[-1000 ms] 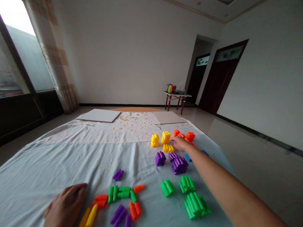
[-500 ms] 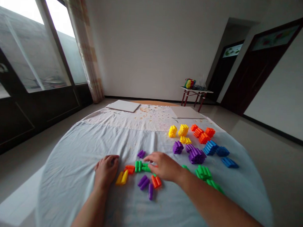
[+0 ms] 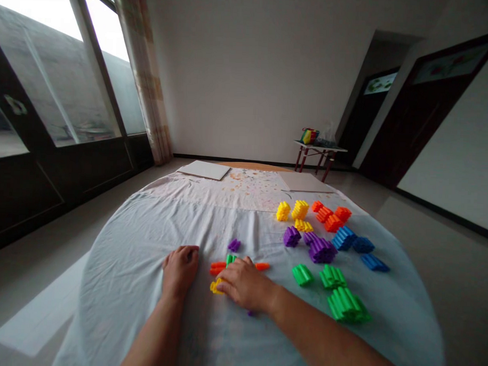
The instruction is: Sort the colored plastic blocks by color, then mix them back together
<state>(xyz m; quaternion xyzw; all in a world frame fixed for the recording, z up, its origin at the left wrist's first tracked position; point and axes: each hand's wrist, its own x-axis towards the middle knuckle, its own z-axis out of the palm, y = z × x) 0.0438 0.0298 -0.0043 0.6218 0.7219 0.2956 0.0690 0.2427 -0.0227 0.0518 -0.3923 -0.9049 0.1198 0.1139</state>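
On the pale blue cloth, my left hand [image 3: 180,269] rests with its fingers curled, left of the small coloured pieces; whether it holds anything is hidden. My right hand [image 3: 244,282] reaches over the middle pieces, its fingertips closed on yellow pieces [image 3: 215,286]. Orange pieces [image 3: 217,267] lie just behind these, and another orange piece [image 3: 262,266] pokes out right of the hand. Part of a green piece [image 3: 230,259] shows at the fingers. Farther back sits a small purple piece [image 3: 234,245]. A bit of purple shows below my right hand, which hides the rest.
Bundles of yellow [image 3: 300,209], orange [image 3: 333,222], purple [image 3: 321,250], blue [image 3: 343,238] and green [image 3: 344,304] pieces stand on the right of the table. Two flat boards, one white [image 3: 205,170] and one greyish [image 3: 305,182], lie at the far edge.
My right hand has moved down and toward the left, from the green pieces onto the yellow ones, which now lie nearer the middle. The camera view has shifted slightly.
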